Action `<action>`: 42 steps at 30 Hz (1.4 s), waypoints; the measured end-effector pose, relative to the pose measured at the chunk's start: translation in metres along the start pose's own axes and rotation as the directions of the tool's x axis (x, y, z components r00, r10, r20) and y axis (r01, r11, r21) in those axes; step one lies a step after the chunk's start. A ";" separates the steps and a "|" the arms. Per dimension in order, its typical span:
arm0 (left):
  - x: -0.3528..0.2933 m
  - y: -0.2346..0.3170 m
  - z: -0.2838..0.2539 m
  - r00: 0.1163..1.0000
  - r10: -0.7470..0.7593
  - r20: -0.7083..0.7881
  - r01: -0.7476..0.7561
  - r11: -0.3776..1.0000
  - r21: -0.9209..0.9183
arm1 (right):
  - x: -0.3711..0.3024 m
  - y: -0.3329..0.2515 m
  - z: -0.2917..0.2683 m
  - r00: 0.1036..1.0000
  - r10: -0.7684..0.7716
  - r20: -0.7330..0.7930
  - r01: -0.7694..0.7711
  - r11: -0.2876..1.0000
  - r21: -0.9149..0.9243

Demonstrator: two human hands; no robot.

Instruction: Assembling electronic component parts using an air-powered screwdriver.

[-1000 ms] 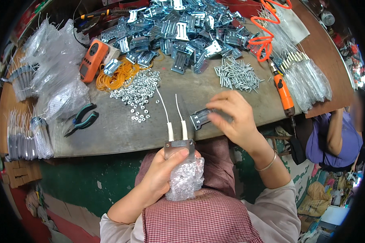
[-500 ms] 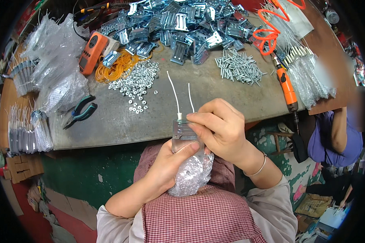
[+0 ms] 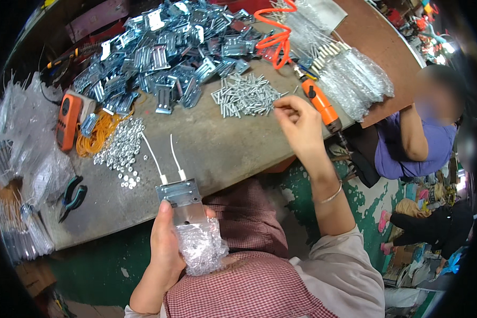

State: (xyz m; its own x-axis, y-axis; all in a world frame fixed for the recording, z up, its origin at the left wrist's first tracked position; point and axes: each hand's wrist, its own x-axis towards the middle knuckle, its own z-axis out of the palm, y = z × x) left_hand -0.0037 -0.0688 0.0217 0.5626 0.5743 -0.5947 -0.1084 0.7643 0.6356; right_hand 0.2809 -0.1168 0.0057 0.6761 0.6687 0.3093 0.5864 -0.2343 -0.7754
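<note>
My left hand (image 3: 167, 238) is closed around a flat metal plate (image 3: 191, 214), its lower end wrapped in bubble wrap (image 3: 202, 246). A shiny bent metal bracket (image 3: 179, 193) sits across the plate's top, and two white wires (image 3: 175, 153) stick up from it. My right hand (image 3: 298, 119) is held out over the bench, fingers curled and tips pinched at the right edge of a pile of small screws (image 3: 244, 95). Whether a screw is between those fingertips is too small to tell. Several small nuts (image 3: 119, 146) lie loose at the left.
A heap of metal brackets (image 3: 164, 47) covers the bench's far side. An orange power screwdriver (image 3: 321, 103) with a coiled hose lies right of my right hand. Pliers (image 3: 71, 197), rubber bands (image 3: 98, 132) and bubble-wrapped parts (image 3: 355, 79) lie around. Another person (image 3: 416, 138) sits at the right.
My right hand has let go of the bracket and plate and moved right and away to the screw pile. My left hand still holds the plate. The view has swung right.
</note>
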 end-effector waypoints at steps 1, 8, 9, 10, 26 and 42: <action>0.003 -0.001 0.001 1.000 -0.003 0.014 0.002 1.000 0.002 | 0.006 0.013 -0.007 0.998 0.063 0.026 -0.061 0.994 -0.086; 0.007 -0.006 -0.005 0.981 -0.035 0.189 0.034 0.999 0.009 | 0.018 0.021 -0.002 0.941 -0.271 0.203 0.334 0.840 -0.428; 0.006 -0.005 -0.006 0.986 -0.025 0.163 0.022 1.000 0.022 | 0.018 0.016 -0.003 0.937 -0.251 0.241 0.328 0.871 -0.365; 0.005 -0.004 -0.007 0.990 -0.015 0.137 0.010 0.999 0.035 | 0.017 0.013 -0.005 0.936 -0.255 0.242 0.331 0.870 -0.364; 0.009 -0.003 -0.004 0.989 -0.027 0.148 0.037 0.997 -0.065 | 0.006 -0.029 -0.001 0.806 -0.022 0.592 0.078 0.994 -0.070; 0.008 -0.011 -0.003 0.961 0.225 0.161 -0.254 0.950 0.183 | -0.061 -0.080 0.035 0.526 -0.015 0.850 -0.604 0.697 0.386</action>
State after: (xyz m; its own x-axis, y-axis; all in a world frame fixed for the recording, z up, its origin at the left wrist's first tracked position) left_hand 0.0000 -0.0716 0.0082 0.6484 0.6768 -0.3486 -0.0956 0.5267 0.8447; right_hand 0.1773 -0.1145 0.0299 -0.0324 0.9553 -0.2940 -0.1720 -0.2951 -0.9399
